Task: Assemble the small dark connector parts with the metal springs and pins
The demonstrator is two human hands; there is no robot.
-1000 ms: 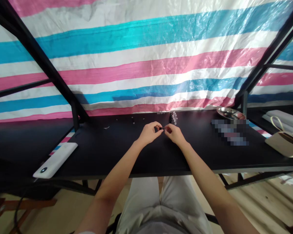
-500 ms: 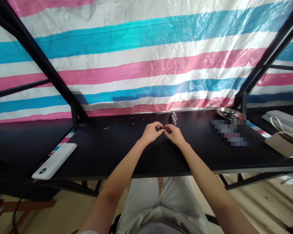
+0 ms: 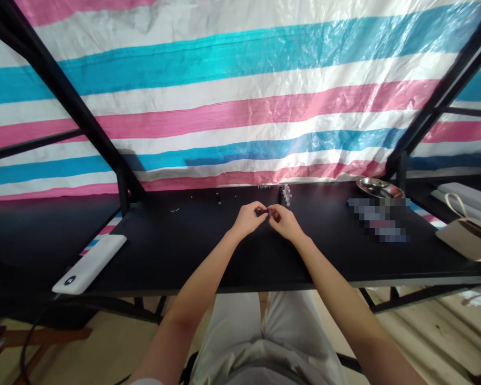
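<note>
One white slab-shaped device (image 3: 92,262), far L of the left hand (image 3: 247,219) and closer to the wearer, set at an angle nr front edge of the black surface (image 3: 156,251); round dark spot at its near end. Next, nearer: thin pale scrap (image 3: 175,210), L of left hand, approx. level w/ it. Then small dark piece (image 3: 218,198), L of and a bit beyond left hand, too small to ID.

Left hand: thumb + fingers pinched round small dark part (image 3: 261,212), detail unclear at this res. Part is btwn the two hands; can't tell if it touches the surface. Row of tiny pale bits (image 3: 263,186) beyond the part, at back edge. Right hand (image 3: 285,220): curled, fingertips closed on R end of same part. Black-and-clear piece (image 3: 284,195) just beyond right hand.

Further R of right hand: pixelated item (image 3: 379,220), unreadable; shiny metal dish (image 3: 380,187) beyond it, nr back edge. Far R, well apart from right hand: beige bag (image 3: 463,238) w/ loop strap. Striped sheet (image 3: 240,69), pink/blue/white, behind it all.
</note>
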